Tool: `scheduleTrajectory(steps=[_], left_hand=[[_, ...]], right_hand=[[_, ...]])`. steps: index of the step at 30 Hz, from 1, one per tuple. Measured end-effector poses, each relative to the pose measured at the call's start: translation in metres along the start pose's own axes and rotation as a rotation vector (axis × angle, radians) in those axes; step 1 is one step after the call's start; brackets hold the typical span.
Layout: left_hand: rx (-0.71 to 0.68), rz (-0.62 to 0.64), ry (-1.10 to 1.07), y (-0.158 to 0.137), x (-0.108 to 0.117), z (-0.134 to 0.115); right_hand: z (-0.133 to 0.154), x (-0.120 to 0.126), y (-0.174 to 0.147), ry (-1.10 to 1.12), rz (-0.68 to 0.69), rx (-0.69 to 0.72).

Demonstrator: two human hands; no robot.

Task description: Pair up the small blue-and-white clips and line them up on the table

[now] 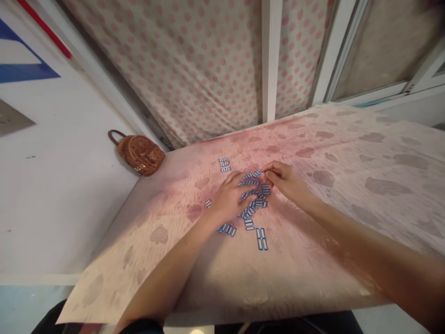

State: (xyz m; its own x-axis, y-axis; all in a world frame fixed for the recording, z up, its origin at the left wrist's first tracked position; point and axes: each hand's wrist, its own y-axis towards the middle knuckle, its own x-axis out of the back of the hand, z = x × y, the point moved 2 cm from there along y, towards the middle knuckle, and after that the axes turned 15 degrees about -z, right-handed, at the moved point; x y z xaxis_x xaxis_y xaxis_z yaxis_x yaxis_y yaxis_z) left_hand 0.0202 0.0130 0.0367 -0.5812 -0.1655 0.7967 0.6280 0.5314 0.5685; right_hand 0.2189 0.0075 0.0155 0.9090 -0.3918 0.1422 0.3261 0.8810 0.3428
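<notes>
A: Main items, where are they seen?
B: A loose pile of small flat rectangular pieces, pale with blue edges (249, 212), is spread on the tabletop covered in pinkish sheeting with grey prints (146, 260). It is partly hidden by the left hand.

A: Left hand?
B: The bare left hand (229, 197) is held palm down over the pile's left side, fingers spread; nothing is seen gripped by it.

A: Right?
B: The bare right hand (285, 181) is bent at the pile's far right edge, thumb and forefinger brought close together just beside one blue-edged piece (257, 173). Whether that piece is pinched cannot be told (fingertips too small here).

A: Strays?
B: Three short rows of blue-edged cells (225, 164) are placed beyond the left hand, apart from the pile. A larger four-panel blue-edged piece (262, 239) is left on the near side. A small cluster of pieces (228, 229) is seen beside the left wrist.

A: Background?
B: A small brown backpack-shaped bag with a top loop (144, 154) is set by the white wall (52, 195). A beige curtain with pink dots (208, 60) is hung past the far edge.
</notes>
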Motion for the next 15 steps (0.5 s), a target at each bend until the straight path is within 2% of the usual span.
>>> scheduleTrajectory(steps=[2, 7, 11, 15], left_hand=[[-0.037, 0.002, -0.075, -0.006, -0.009, -0.004], [-0.008, -0.019, -0.148, -0.024, -0.023, -0.004], [-0.010, -0.055, -0.205, -0.024, -0.021, 0.000], [0.011, -0.108, -0.212, -0.022, -0.018, 0.002]], right_hand=[[-0.001, 0.000, 0.000, 0.003, -0.005, 0.002], [-0.005, 0.001, 0.002, -0.001, -0.025, 0.003], [-0.012, 0.004, 0.005, -0.070, -0.067, 0.005], [-0.027, 0.005, 0.007, -0.207, -0.048, 0.028]])
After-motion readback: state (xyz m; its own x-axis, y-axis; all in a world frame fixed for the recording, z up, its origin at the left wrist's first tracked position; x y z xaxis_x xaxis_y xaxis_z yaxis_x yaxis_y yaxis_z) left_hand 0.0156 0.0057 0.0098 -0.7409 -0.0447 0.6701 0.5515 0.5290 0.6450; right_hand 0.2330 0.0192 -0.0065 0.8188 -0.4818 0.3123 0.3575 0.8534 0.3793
